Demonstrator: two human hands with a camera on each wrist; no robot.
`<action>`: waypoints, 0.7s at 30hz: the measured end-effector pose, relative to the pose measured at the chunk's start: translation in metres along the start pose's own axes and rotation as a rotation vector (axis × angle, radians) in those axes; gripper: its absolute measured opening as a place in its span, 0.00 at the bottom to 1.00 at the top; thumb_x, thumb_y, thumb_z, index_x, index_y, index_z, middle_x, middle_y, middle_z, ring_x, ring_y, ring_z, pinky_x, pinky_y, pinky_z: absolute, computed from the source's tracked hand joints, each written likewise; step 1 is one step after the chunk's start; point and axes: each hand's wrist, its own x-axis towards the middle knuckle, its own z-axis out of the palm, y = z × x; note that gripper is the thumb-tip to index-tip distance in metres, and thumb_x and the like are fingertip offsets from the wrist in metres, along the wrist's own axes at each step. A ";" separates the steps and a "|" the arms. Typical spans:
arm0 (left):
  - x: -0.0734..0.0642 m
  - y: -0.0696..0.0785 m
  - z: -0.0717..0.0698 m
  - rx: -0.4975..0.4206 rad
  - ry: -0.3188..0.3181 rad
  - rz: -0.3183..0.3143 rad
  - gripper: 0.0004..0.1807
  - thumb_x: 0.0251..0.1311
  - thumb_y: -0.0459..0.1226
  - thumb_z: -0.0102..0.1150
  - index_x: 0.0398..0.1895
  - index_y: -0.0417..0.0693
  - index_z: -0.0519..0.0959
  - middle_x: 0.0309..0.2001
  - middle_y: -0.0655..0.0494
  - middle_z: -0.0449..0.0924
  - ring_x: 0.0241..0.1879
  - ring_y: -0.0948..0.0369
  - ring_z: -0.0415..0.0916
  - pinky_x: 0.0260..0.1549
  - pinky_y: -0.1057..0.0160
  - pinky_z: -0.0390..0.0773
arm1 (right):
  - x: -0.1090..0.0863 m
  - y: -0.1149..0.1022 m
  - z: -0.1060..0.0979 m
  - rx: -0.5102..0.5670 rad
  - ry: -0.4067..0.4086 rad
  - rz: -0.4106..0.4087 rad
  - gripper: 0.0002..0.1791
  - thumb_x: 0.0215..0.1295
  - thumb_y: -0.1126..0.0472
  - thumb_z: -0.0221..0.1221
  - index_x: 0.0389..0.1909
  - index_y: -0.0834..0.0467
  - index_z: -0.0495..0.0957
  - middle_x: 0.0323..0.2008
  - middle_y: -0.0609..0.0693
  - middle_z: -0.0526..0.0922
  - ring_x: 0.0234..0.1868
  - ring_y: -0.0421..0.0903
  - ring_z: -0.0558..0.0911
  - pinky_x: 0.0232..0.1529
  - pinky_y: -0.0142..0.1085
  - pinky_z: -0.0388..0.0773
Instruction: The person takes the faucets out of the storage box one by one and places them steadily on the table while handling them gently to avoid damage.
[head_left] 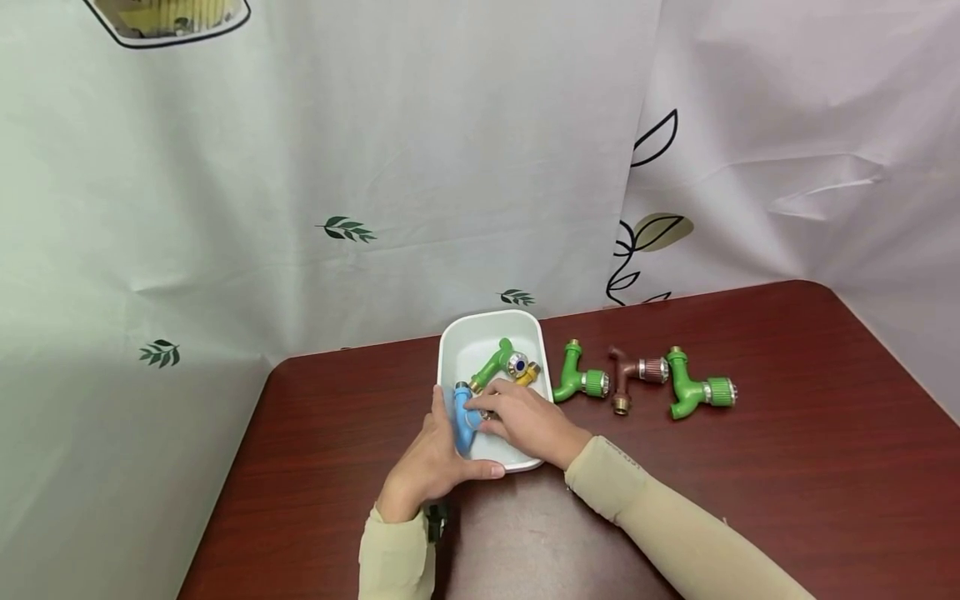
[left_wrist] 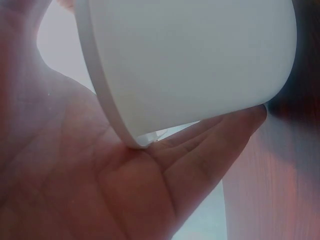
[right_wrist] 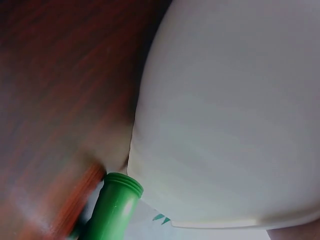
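Observation:
A white plastic tray (head_left: pixel 487 321) stands on the table, with taps lying in it. My left hand (head_left: pixel 431 462) rests against its near-left corner, fingers straight along the outer wall and thumb along the front rim. The left wrist view shows that palm at the rim of the tray (left_wrist: pixel 195 55). Reaching over the right side, my right hand (head_left: pixel 528 417) pinches a blue tap (head_left: pixel 463 417) at its handle end, which the fingers partly hide. The blue tap lies along the tray's left wall. Beyond it are a green tap (head_left: pixel 491 367) and a yellow tap (head_left: pixel 529 375).
Right of the tray, a green tap (head_left: pixel 572 371), a brown tap (head_left: pixel 624 379) and another green tap (head_left: pixel 682 383) lie in a row on the dark red table (head_left: pixel 810 450). A patterned white cloth (head_left: pixel 450 167) hangs behind the table's back edge.

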 end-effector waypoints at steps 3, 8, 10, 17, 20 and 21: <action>0.000 0.000 0.000 0.002 0.000 -0.001 0.80 0.41 0.54 0.82 0.78 0.31 0.29 0.74 0.24 0.46 0.74 0.37 0.50 0.64 0.41 0.64 | 0.000 0.000 0.000 0.016 -0.001 -0.003 0.17 0.68 0.57 0.64 0.57 0.54 0.84 0.49 0.49 0.81 0.48 0.42 0.80 0.48 0.38 0.78; 0.000 0.000 0.000 0.009 0.003 0.001 0.80 0.40 0.54 0.82 0.78 0.31 0.29 0.74 0.23 0.46 0.74 0.36 0.50 0.64 0.41 0.64 | -0.001 0.001 0.000 0.018 0.013 -0.006 0.16 0.69 0.57 0.64 0.56 0.54 0.84 0.48 0.49 0.82 0.48 0.43 0.80 0.49 0.38 0.78; 0.000 0.000 0.000 0.011 0.007 0.009 0.80 0.40 0.54 0.82 0.77 0.30 0.30 0.73 0.22 0.47 0.73 0.35 0.51 0.64 0.40 0.64 | 0.000 0.001 0.001 0.010 0.022 -0.006 0.16 0.69 0.57 0.64 0.55 0.53 0.85 0.48 0.49 0.82 0.48 0.43 0.80 0.50 0.38 0.78; 0.000 0.000 0.001 0.018 0.008 0.013 0.80 0.40 0.54 0.82 0.77 0.31 0.29 0.73 0.21 0.47 0.73 0.35 0.51 0.64 0.40 0.64 | -0.002 0.003 0.001 -0.001 0.066 -0.030 0.15 0.68 0.59 0.65 0.54 0.55 0.85 0.48 0.50 0.82 0.49 0.44 0.81 0.50 0.40 0.79; 0.000 0.000 0.000 0.016 0.008 0.013 0.81 0.40 0.54 0.82 0.77 0.31 0.28 0.73 0.22 0.47 0.73 0.36 0.51 0.64 0.40 0.64 | -0.002 0.003 0.000 0.007 0.085 -0.041 0.15 0.68 0.59 0.65 0.54 0.55 0.85 0.47 0.50 0.82 0.49 0.45 0.81 0.50 0.40 0.79; -0.001 0.000 0.000 0.017 0.008 0.011 0.81 0.40 0.54 0.82 0.77 0.31 0.28 0.73 0.21 0.47 0.73 0.36 0.52 0.63 0.40 0.65 | -0.003 0.003 -0.001 0.008 0.090 -0.045 0.15 0.68 0.59 0.65 0.54 0.55 0.85 0.47 0.50 0.82 0.49 0.45 0.81 0.50 0.41 0.79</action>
